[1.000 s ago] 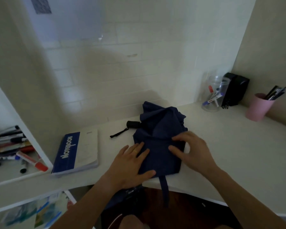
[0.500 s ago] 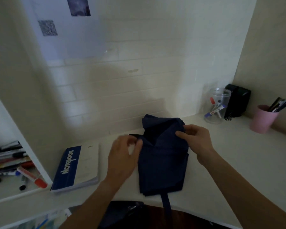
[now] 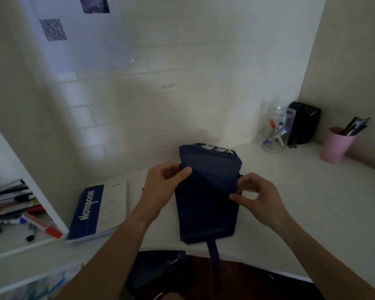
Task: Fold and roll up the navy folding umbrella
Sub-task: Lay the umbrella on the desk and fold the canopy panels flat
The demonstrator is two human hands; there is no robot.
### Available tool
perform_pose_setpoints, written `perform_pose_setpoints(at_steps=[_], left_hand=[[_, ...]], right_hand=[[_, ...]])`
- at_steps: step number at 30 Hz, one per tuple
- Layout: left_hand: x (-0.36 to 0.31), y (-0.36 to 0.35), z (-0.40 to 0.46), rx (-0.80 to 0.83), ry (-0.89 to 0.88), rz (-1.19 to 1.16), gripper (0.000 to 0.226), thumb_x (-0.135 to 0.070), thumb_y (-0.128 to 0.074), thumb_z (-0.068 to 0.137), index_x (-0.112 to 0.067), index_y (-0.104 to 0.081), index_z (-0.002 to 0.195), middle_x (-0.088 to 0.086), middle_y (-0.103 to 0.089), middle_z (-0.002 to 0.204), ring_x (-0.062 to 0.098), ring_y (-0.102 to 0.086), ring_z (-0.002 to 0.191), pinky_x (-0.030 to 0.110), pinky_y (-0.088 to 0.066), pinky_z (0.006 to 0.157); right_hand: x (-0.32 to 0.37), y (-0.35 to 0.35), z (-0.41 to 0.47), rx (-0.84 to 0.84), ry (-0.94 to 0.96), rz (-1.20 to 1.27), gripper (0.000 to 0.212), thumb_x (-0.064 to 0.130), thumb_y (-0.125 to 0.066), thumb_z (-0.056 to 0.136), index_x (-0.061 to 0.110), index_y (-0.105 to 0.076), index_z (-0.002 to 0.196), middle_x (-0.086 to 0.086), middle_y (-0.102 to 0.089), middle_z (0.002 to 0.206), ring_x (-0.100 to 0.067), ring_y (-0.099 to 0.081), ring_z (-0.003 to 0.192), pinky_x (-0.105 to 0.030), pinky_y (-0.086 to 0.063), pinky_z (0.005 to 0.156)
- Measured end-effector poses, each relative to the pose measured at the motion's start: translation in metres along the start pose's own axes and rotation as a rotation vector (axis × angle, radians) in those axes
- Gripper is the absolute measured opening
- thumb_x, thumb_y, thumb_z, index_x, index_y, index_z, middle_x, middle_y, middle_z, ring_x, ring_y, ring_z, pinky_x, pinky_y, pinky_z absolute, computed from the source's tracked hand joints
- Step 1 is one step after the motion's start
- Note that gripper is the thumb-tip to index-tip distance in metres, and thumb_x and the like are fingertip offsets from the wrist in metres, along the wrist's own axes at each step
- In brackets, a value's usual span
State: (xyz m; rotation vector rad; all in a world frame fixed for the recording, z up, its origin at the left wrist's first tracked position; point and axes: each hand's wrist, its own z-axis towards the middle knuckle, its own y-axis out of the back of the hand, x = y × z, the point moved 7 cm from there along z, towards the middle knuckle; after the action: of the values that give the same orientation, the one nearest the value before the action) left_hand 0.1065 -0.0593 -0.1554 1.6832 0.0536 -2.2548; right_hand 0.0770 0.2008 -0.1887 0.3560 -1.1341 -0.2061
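Note:
The navy folding umbrella [image 3: 206,204] lies flattened on the white desk [image 3: 312,204], its canopy folded into a rough rectangle with white lettering at the far end. Its strap [image 3: 213,254] hangs over the desk's front edge. My left hand [image 3: 164,180] pinches the fabric's upper left edge. On the upper right edge my right hand [image 3: 256,195] grips a fold between thumb and fingers. The far part of the canopy is lifted off the desk between both hands. The umbrella's handle is hidden.
A blue and white notebook [image 3: 97,211] lies left of the umbrella. A shelf compartment with markers [image 3: 15,206] is further left. At the back right stand a clear jar of pens [image 3: 278,131], a black box [image 3: 303,124] and a pink cup [image 3: 336,144].
Both hands went from pressing flat on the fabric to gripping its far side edges. The far end is now lifted and folded over, showing white lettering. The camera tilted up.

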Motion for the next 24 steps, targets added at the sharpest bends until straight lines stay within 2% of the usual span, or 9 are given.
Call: perform_pose_setpoints(at_steps=[2, 5, 8, 11, 14, 16, 18, 21, 24], left_hand=[[0.002, 0.005, -0.009, 0.062, -0.049, 0.067, 0.016, -0.03, -0.078, 0.088, -0.014, -0.077, 0.088, 0.006, -0.076, 0.082, 0.012, -0.066, 0.076, 0.028, -0.052, 0.071], [0.01, 0.01, -0.025, 0.12, 0.008, 0.025, 0.016, -0.023, -0.072, 0.092, -0.006, -0.073, 0.091, 0.003, -0.072, 0.073, 0.013, -0.066, 0.066, 0.022, -0.049, 0.065], [0.026, 0.01, -0.043, 0.123, 0.11, -0.028, 0.009, -0.013, -0.068, 0.095, -0.007, -0.075, 0.093, 0.001, -0.078, 0.083, 0.016, -0.072, 0.074, 0.022, -0.054, 0.071], [0.044, 0.004, -0.056, 0.096, 0.216, -0.072, 0.025, -0.025, -0.07, 0.093, -0.003, -0.076, 0.083, 0.006, -0.078, 0.084, 0.014, -0.071, 0.079, 0.029, -0.058, 0.082], [0.049, -0.003, -0.06, 0.049, 0.234, -0.085, 0.049, -0.039, -0.071, 0.092, 0.01, -0.072, 0.086, 0.011, -0.076, 0.081, 0.009, -0.069, 0.073, 0.02, -0.057, 0.071], [0.052, -0.004, -0.061, 0.015, 0.222, -0.067, 0.052, -0.038, -0.069, 0.094, 0.014, -0.07, 0.087, 0.008, -0.073, 0.076, 0.007, -0.066, 0.068, 0.014, -0.052, 0.063], [0.059, -0.004, -0.064, 0.002, 0.227, -0.031, 0.055, -0.038, -0.07, 0.093, 0.015, -0.067, 0.083, 0.009, -0.069, 0.073, 0.01, -0.063, 0.067, 0.016, -0.05, 0.063], [0.069, -0.005, -0.07, 0.01, 0.238, 0.059, 0.055, -0.041, -0.072, 0.09, 0.006, -0.058, 0.066, 0.007, -0.06, 0.065, 0.012, -0.056, 0.064, 0.027, -0.048, 0.066], [0.069, 0.0, -0.077, -0.073, 0.176, 0.212, 0.047, -0.031, -0.079, 0.086, -0.014, -0.045, 0.057, -0.006, -0.05, 0.053, 0.005, -0.046, 0.052, 0.021, -0.043, 0.058]], right_hand=[[0.002, 0.003, -0.006, -0.038, 0.037, -0.074, 0.05, 0.01, -0.089, 0.07, 0.028, -0.06, 0.107, 0.015, -0.072, 0.083, -0.007, -0.067, 0.076, -0.018, -0.049, 0.072], [0.009, 0.001, -0.011, -0.037, 0.124, -0.105, 0.059, 0.002, -0.084, 0.074, 0.027, -0.055, 0.119, 0.012, -0.07, 0.081, -0.015, -0.061, 0.066, -0.017, -0.046, 0.063], [0.013, -0.005, -0.02, 0.02, 0.231, -0.227, 0.056, -0.002, -0.08, 0.077, 0.026, -0.058, 0.12, 0.012, -0.068, 0.082, -0.013, -0.06, 0.067, -0.008, -0.042, 0.064], [0.009, -0.011, -0.028, 0.093, 0.218, -0.257, 0.064, 0.003, -0.083, 0.075, 0.032, -0.057, 0.126, 0.013, -0.067, 0.087, -0.011, -0.064, 0.072, -0.007, -0.043, 0.064], [0.009, -0.019, -0.035, 0.099, 0.024, -0.059, 0.069, 0.017, -0.085, 0.079, 0.038, -0.051, 0.136, 0.011, -0.067, 0.101, -0.015, -0.069, 0.072, -0.018, -0.052, 0.059], [0.005, -0.022, -0.04, 0.021, -0.194, 0.266, 0.053, 0.023, -0.078, 0.086, 0.033, -0.056, 0.132, 0.0, -0.073, 0.097, -0.024, -0.073, 0.071, -0.023, -0.052, 0.054], [0.002, -0.021, -0.045, -0.103, -0.313, 0.415, 0.035, 0.024, -0.075, 0.088, 0.022, -0.064, 0.121, -0.009, -0.076, 0.087, -0.027, -0.074, 0.069, -0.025, -0.051, 0.05], [-0.006, -0.02, -0.051, -0.203, -0.418, 0.434, 0.021, 0.009, -0.076, 0.087, 0.009, -0.067, 0.106, -0.02, -0.074, 0.085, -0.023, -0.074, 0.067, -0.023, -0.057, 0.055], [-0.018, -0.021, -0.059, -0.217, -0.502, 0.429, 0.015, 0.001, -0.074, 0.086, 0.004, -0.066, 0.099, -0.025, -0.072, 0.089, -0.03, -0.074, 0.079, -0.024, -0.06, 0.062]])
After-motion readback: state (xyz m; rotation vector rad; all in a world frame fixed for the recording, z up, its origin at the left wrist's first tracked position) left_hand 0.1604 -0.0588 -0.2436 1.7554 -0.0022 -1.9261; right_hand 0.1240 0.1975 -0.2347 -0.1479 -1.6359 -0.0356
